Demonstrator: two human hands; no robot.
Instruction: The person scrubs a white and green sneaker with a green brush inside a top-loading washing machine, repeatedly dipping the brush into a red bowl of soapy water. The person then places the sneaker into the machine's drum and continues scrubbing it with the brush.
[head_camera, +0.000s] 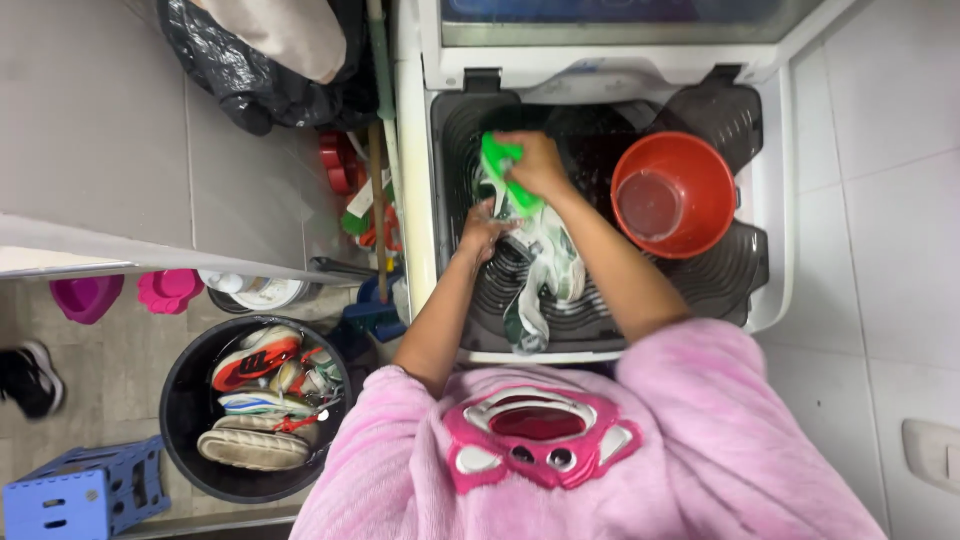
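washer (780, 200): white top-loader, lid up, ribbed dark grey washboard tray across the opening.
robe (640, 450): fluffy pink, red and white cartoon patch on front, fills bottom of view.
bin bag (250, 80): black, top left on floor, pale cloth on top.
bucket (185, 400): black, left of robe, packed with shoes, red-orange sneaker (255, 358) on top, pale soles below.
basin (672, 193): red-orange, round, sits on right side of washboard, well apart from both hands.
stool (85, 492): blue plastic, bottom left corner.
shoe (535, 275): white and green sneaker, lying on ribbed tray at centre, wet, under both hands.
right hand (540, 165): grip closed round green brush, pressed down on upper end of shoe.
left hand (482, 232): grip curled onto shoe's left side, steadying it; how tight, cannot tell.
brush (503, 170): bright green, in right hand, touching shoe.
pink bowls (128, 293): two, on floor at left under ledge.
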